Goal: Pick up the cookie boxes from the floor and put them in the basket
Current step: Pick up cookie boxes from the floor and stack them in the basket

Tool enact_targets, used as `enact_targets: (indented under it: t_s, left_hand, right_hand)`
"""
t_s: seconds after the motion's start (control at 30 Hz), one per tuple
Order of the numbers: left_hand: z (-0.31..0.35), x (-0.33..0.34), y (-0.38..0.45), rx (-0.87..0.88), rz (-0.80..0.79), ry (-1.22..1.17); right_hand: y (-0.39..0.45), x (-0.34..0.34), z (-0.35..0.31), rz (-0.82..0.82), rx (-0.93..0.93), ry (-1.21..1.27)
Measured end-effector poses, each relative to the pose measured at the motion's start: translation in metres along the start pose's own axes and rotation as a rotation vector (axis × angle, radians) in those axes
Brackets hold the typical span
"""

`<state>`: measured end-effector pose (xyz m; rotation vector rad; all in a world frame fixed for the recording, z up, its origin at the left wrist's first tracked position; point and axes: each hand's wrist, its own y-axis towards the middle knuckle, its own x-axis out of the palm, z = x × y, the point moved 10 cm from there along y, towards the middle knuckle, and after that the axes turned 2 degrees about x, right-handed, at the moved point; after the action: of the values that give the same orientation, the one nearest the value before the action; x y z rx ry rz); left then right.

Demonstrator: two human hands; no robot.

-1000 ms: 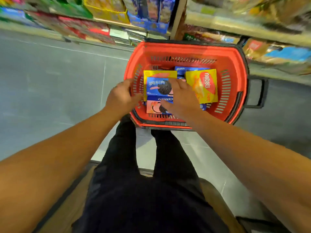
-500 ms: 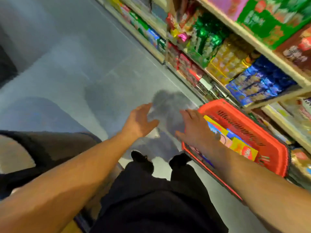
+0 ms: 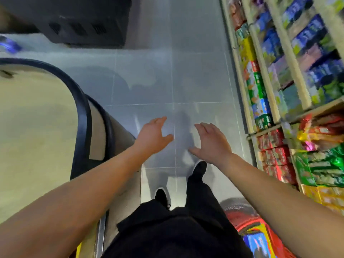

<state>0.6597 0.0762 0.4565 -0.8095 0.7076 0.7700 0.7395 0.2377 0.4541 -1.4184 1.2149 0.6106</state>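
Both hands have come away from the basket now, and the view has swung round from the shelf front to look straight down the aisle. Half a second back the red basket sat just under the right wrist; now the basket (image 3: pixel 247 219) is down at the bottom right, beside the person's right leg and partly hidden behind the right forearm. Inside it I can make out cookie boxes (image 3: pixel 257 243), blue and yellow, too blurred to count.

Left hand (image 3: pixel 153 135) is out in front over the grey tiled floor (image 3: pixel 197 77), fingers straight and spread a little, thumb pointing inward, nothing in it. Right hand (image 3: pixel 211 141) is level with it, just apart, palm down, fingers loosely extended, thumb reaching toward the left hand, and it too carries nothing. Neither hand touches anything.

Below them, two black shoes (image 3: pixel 198 167) with white soles stand on the tiles, the right foot ahead of the left, with black trousers (image 3: pixel 186 228) filling the bottom middle.

Along the right runs a wooden shelf unit (image 3: pixel 264 71) packed with snack boxes and packets in green, red, blue and yellow. On the left, a pale rounded counter with a black rim (image 3: pixel 81 101). At the top, a dark cabinet (image 3: pixel 80 21) stands on the floor. No boxes visible on the tiles between the hands.
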Motion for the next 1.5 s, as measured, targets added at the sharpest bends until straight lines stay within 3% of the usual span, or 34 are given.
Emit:
enact_targets:
  t_s: [0.33,0.57,0.9,1.17,1.5]
  left_hand:
    - [-0.069,-0.088,0.095,-0.386,0.232,-0.182]
    - [-0.107,-0.145,0.128,-0.618,0.395,-0.321]
    - [-0.245,-0.244,0.198,-0.841,0.572,-0.532]
    - [-0.359,-0.371,0.269,-0.874,0.627,-0.525]
    - [-0.539,-0.522,0.361,-1.011,0.713,-0.497]
  right_hand:
    - [0.199,-0.074,-0.05,-0.081,-0.323,-0.189]
    - [0.308,-0.113,-0.129,-0.173,-0.585,-0.295]
    - [0.463,-0.129,-0.318,-0.249,-0.81,-0.419]
    - [0.581,-0.163,-0.452,-0.199,-0.857,-0.444]
    - [0.776,-0.163,-0.658,-0.292,-0.947,-0.428]
